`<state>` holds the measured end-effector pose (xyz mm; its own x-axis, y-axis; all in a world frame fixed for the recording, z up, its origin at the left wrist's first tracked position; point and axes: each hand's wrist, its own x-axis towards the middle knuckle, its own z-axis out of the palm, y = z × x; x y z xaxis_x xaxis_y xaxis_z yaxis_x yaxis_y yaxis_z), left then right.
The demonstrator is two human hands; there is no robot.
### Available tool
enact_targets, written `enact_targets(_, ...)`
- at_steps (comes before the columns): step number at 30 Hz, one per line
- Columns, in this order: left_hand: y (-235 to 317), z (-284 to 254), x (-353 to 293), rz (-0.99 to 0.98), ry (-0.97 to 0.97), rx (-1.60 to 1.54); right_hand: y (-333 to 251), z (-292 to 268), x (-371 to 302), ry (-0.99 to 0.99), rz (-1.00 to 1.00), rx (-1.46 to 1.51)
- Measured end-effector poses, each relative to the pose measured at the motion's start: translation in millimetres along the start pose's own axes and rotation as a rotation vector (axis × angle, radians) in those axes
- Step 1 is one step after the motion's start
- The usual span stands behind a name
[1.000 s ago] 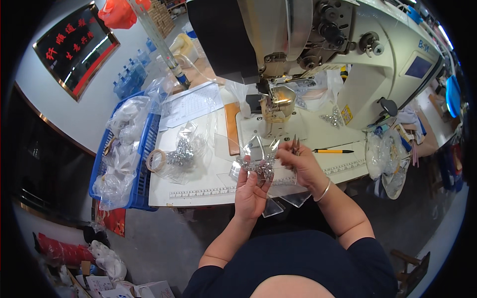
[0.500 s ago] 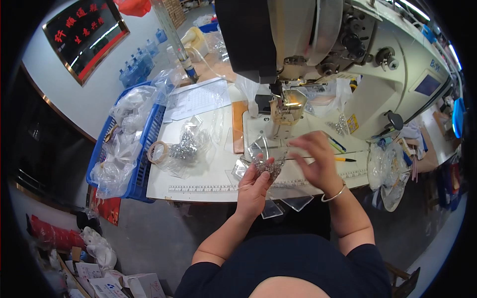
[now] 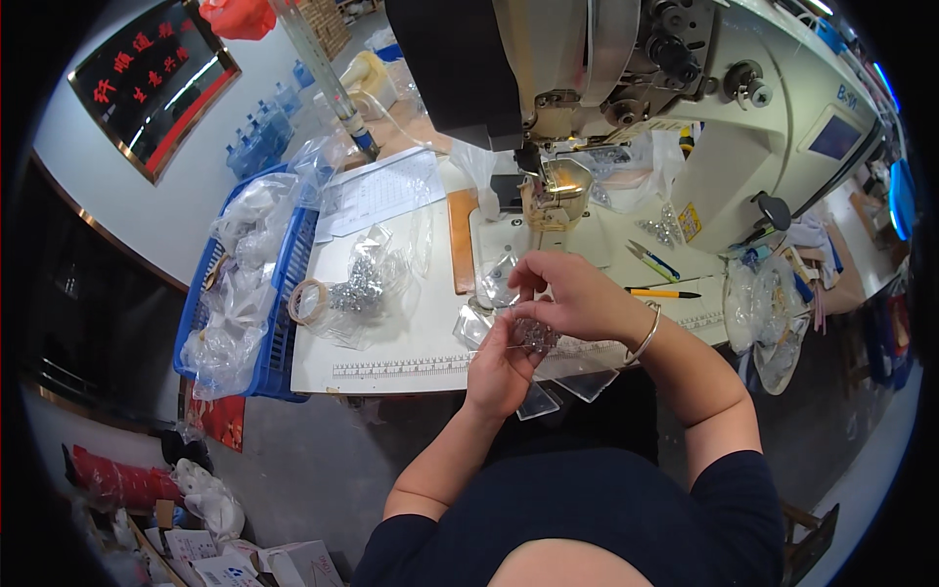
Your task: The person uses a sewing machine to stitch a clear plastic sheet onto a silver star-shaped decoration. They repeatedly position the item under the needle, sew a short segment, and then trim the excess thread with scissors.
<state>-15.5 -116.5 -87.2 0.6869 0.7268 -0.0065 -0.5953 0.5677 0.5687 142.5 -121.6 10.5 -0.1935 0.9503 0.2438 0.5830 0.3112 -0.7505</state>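
Observation:
Low over the table's front edge, my left hand (image 3: 499,370) grips a small clear plastic bag (image 3: 536,336) that holds shiny silvery bits. Those bits are too small to name. Over the top of this bag my right hand (image 3: 577,298) is bent inward, thumb and fingers drawn together. What its fingertips pinch, if anything, is hidden. Just beyond the hands stands the sewing machine's needle area (image 3: 556,201), with clear plastic pieces (image 3: 497,284) lying in front of it. Flat clear pieces (image 3: 587,383) also stick out at the table edge below my right wrist.
A larger clear bag of silvery bits (image 3: 364,284) lies left of the hands, beside a tape roll (image 3: 309,301). Farther left stands a blue basket (image 3: 279,364) full of plastic bags. Thread snips (image 3: 653,260) and a yellow pen-like tool (image 3: 665,293) lie to the right.
My right hand has come left and down from beside the bag to its top, its spread fingers now curled in. My left hand still holds the bag. The whole view has shifted slightly.

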Motion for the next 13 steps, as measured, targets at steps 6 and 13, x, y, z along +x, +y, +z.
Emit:
enact_targets(6,-4,1,3,-0.009,0.042,-0.008,16,-7,1,-0.148,0.106,0.202)
enact_targets(13,5,11,4,-0.007,0.054,0.044,26,-11,2,-0.101,0.229,0.462)
